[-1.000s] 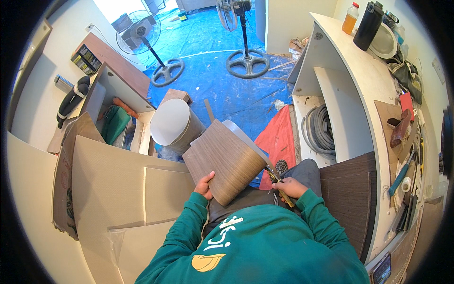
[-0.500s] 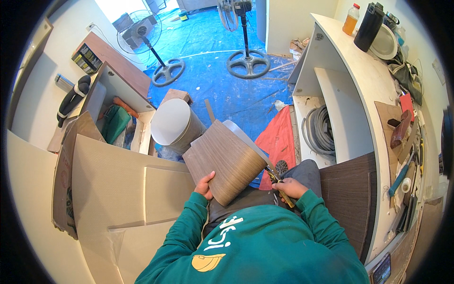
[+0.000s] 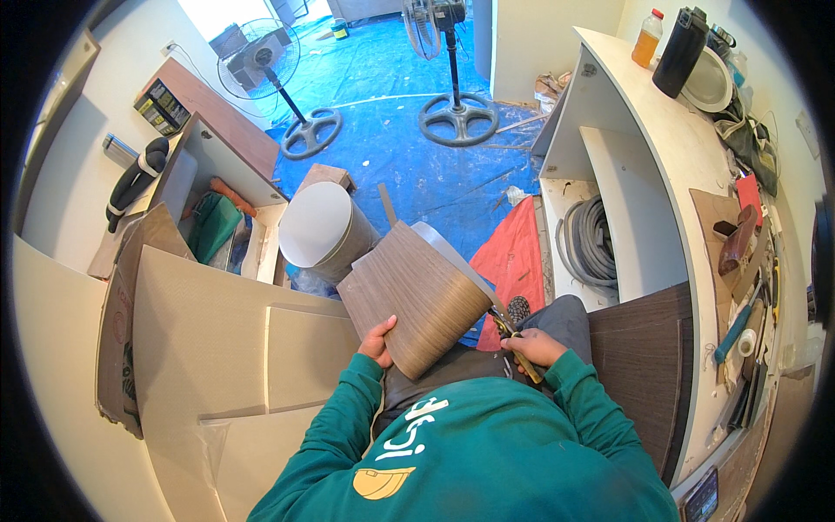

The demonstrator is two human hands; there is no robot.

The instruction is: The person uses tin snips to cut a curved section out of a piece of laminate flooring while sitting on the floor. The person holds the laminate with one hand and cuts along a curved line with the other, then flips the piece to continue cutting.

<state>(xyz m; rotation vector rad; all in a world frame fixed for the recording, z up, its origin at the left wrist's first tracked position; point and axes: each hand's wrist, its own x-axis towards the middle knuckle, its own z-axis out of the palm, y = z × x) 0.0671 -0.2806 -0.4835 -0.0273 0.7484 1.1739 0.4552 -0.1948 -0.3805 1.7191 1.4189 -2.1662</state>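
Across my lap lies a curled wood-grain laminate sheet (image 3: 422, 300), its brown face up and a pale underside showing along the far right edge. My left hand (image 3: 377, 341) grips its near left edge, thumb on top and fingers beneath. My right hand (image 3: 537, 346) is closed round the yellow handles of a pair of snips (image 3: 527, 365). The dark blades of the snips meet the right edge of the sheet; how far they reach over it I cannot tell. Beyond the sheet on the left stands a larger roll (image 3: 317, 228) with a pale, rounded face.
A white cabinet (image 3: 639, 165) on the right holds a coiled grey hose (image 3: 589, 239); hand tools, a bottle (image 3: 646, 39) and a black flask (image 3: 678, 52) sit on top. Tan panels (image 3: 217, 331) lean at left. Two fans (image 3: 458, 119) stand on blue sheeting (image 3: 374, 139).
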